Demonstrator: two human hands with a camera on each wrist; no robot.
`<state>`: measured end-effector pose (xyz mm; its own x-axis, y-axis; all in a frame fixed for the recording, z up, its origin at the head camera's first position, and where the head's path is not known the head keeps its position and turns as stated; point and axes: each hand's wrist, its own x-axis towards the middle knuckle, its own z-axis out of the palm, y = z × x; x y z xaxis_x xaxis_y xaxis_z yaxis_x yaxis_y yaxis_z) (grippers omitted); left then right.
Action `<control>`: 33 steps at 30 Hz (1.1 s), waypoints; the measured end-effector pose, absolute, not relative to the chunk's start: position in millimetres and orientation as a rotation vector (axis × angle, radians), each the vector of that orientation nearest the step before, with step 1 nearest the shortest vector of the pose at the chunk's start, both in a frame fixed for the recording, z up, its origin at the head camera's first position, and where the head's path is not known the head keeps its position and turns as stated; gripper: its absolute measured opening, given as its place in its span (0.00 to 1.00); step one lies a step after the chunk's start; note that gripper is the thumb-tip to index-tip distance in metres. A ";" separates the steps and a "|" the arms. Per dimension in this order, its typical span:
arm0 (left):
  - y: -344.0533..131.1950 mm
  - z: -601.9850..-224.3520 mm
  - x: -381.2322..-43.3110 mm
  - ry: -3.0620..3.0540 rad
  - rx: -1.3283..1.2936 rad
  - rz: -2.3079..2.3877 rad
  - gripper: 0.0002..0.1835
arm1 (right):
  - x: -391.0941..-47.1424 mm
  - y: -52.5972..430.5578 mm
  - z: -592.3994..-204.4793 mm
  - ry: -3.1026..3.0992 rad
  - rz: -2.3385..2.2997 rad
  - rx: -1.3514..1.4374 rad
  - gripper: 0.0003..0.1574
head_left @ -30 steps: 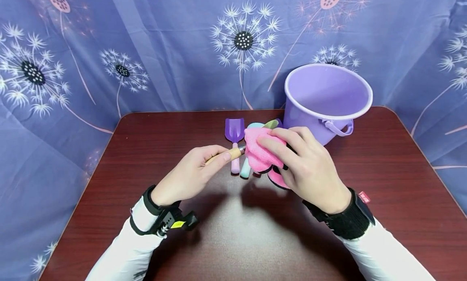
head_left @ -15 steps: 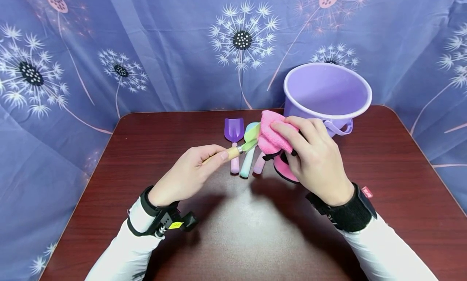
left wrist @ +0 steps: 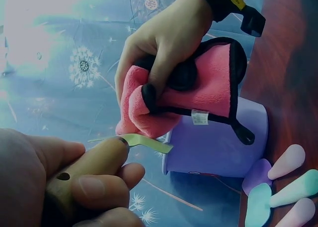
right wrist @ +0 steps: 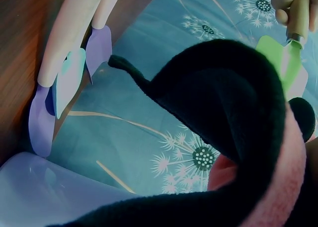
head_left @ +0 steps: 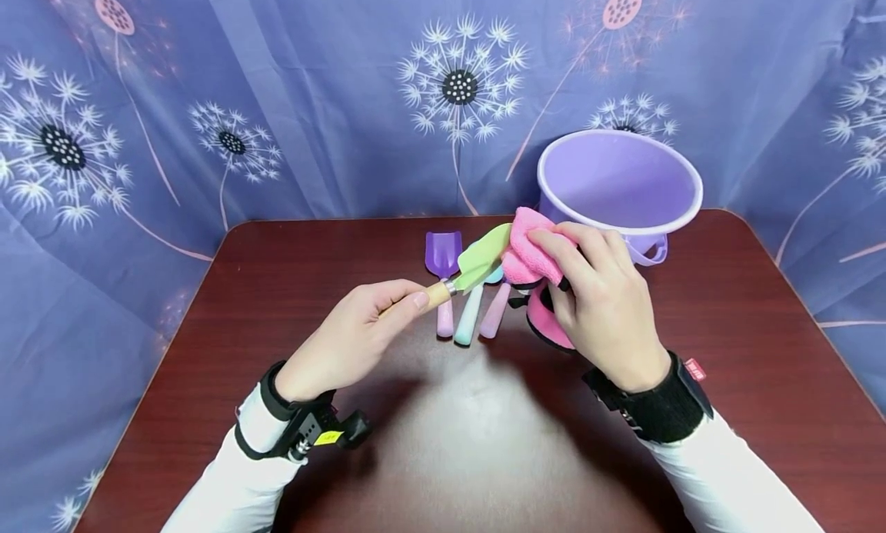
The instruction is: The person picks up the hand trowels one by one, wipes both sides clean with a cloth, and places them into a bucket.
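Observation:
My left hand (head_left: 346, 333) grips the wooden handle of a hand trowel (head_left: 483, 258), thumb along the top. Its lime-green blade points up and right, above the table. With curled fingers my right hand (head_left: 602, 310) holds a pink cloth (head_left: 529, 247) with black edging, bunched at the blade's tip. A looser flap of the cloth hangs under that hand. From the left wrist, the cloth (left wrist: 206, 88) shows a white label and a black loop, and the blade's far end is hidden behind it. In the right wrist view the cloth's black underside (right wrist: 213, 103) fills the middle.
A purple bucket (head_left: 616, 183) with a pale rim stands at the back right, behind my right hand. Below the trowel lie a purple shovel (head_left: 443, 254) with a pink handle, a teal-handled shovel (head_left: 468, 318) and another pink-handled tool (head_left: 494, 316).
The cloth in my right hand has slid from the trowel's neck up and right to the blade tip, baring the green blade. My left hand has barely moved.

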<state>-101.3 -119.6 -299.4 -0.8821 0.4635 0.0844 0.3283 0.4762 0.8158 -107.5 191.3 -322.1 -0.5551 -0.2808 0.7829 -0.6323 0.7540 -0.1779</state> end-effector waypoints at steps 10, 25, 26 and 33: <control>-121.6 -301.0 -100.1 2.585 0.711 1.378 0.12 | -108.2 188.5 -326.5 -2.200 0.569 0.689 0.32; -116.7 -305.5 -104.0 2.606 0.725 1.384 0.13 | -98.6 174.4 -321.7 -2.173 0.530 0.919 0.38; -116.4 -305.6 -103.9 2.609 0.727 1.383 0.13 | -97.6 173.7 -321.1 -2.166 0.528 0.933 0.38; -114.2 -307.6 -103.0 2.601 0.723 1.376 0.12 | -91.7 170.2 -319.1 -2.136 0.507 1.021 0.40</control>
